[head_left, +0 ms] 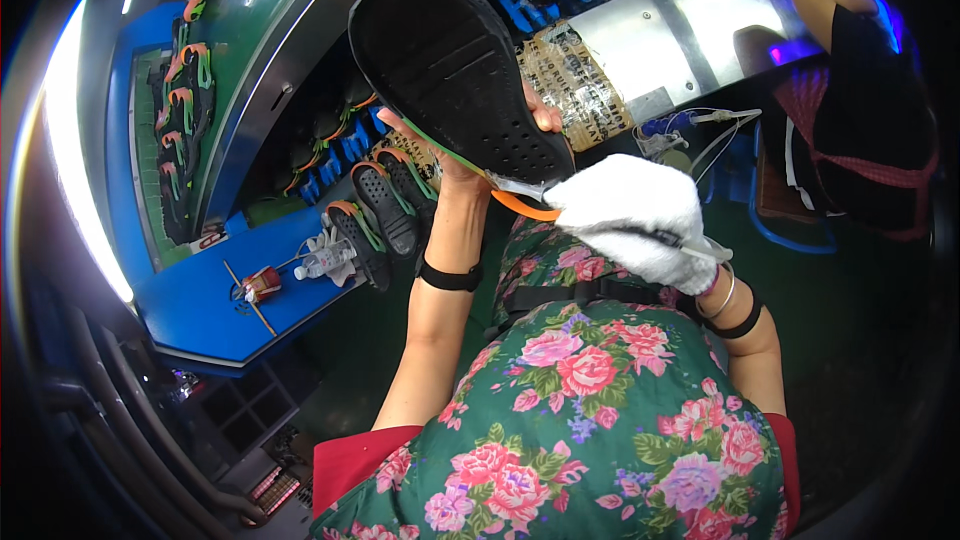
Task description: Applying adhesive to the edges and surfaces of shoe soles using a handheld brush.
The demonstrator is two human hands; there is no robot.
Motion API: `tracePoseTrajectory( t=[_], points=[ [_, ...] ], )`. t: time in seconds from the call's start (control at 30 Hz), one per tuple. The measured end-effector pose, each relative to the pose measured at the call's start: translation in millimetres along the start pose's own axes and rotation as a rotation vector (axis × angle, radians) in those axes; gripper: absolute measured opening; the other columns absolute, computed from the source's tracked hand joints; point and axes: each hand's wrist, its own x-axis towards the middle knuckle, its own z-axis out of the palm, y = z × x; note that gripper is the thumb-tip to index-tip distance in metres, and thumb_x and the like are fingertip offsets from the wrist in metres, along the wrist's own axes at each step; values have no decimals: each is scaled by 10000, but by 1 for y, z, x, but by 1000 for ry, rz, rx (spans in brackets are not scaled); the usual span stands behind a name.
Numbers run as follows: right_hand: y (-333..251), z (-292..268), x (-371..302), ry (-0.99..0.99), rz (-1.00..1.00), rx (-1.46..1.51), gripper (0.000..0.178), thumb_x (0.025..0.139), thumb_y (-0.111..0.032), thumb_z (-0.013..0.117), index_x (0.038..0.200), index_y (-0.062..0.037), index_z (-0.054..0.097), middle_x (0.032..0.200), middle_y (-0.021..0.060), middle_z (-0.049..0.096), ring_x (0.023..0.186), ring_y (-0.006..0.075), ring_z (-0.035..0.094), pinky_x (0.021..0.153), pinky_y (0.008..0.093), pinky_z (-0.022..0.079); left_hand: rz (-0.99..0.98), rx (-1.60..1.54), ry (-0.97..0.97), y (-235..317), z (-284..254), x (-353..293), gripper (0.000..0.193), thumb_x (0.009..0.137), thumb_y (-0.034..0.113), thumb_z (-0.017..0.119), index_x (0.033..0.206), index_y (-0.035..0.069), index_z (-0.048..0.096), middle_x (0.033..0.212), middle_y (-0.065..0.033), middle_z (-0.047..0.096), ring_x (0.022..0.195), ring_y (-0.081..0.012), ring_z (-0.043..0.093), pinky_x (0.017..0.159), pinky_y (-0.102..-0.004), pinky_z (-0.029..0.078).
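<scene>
**Black shoe up at 12 o'clock, both hands on it, metal close by**

Risks, biggest first (clock centred on the view): the curved metal frame [690,30] fills 1 to 2 o'clock, and its taped stretch [590,90] looks just behind the black shoe [440,60], so a careless swing that way could knock the shoe. The left hand [455,165] is wrapped round the shoe's narrower part, thumb side at 9, fingertips at 3; with the wide end unsupported, a loose grip could let it tip. The right hand [630,208], white-gloved, bunches against the heel; whether its grip pinches anything, can't tell. Pulling there could twist the orange strap [525,206], at the shoe's 5 o'clock.

Edges and room: the blue surface [190,305] juts in at 8 to 9; other shoes [385,210] sit near 9 to 10, tight against the left forearm. A co-worker's arm [818,12] at 2 and white cables [715,118] below it limit reach there. Roomiest side looks like 4 o'clock, over dark floor [850,340].
</scene>
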Motion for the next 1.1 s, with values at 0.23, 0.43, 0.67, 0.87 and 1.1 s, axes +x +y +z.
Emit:
tracePoseTrajectory(
  t=[0.23,0.43,0.67,0.87,1.1],
  points=[
    [7,-4,-2,-8,-2,-40,212,792,13,775,999,-27,791,1012,144,773,885,261,745,785,344,582,-21,15,-30,5,1,7,1193,603,996,567,1064,-103,618,952,-188,654,924,-326,696,903,-487,527],
    [8,-6,-4,70,170,134,222,774,10,789,992,-35,795,1007,126,776,896,264,747,793,346,585,-68,52,-42,7,-6,13,1249,545,1028,566,1099,-91,595,939,-166,641,892,-324,681,856,-488,505],
    [7,-12,-1,13,55,-48,230,758,-4,800,982,-53,791,1018,121,776,895,263,748,790,347,587,-49,103,-59,7,-14,20,1243,537,1051,535,1102,-55,598,948,-166,632,884,-328,670,847,-504,489],
    [1,-7,0,-7,-51,-91,255,758,11,795,1007,-44,789,1014,121,774,892,275,747,778,358,596,-68,89,-28,5,-16,24,1268,546,1062,501,1132,-58,594,930,-178,620,862,-344,658,839,-504,487],
    [2,-7,1,80,-17,-11,207,739,24,789,940,-24,782,991,148,774,894,291,746,782,363,587,-34,135,215,0,-15,25,1355,540,1088,430,1311,-22,516,927,-184,612,845,-359,651,805,-531,498]
  ],
)
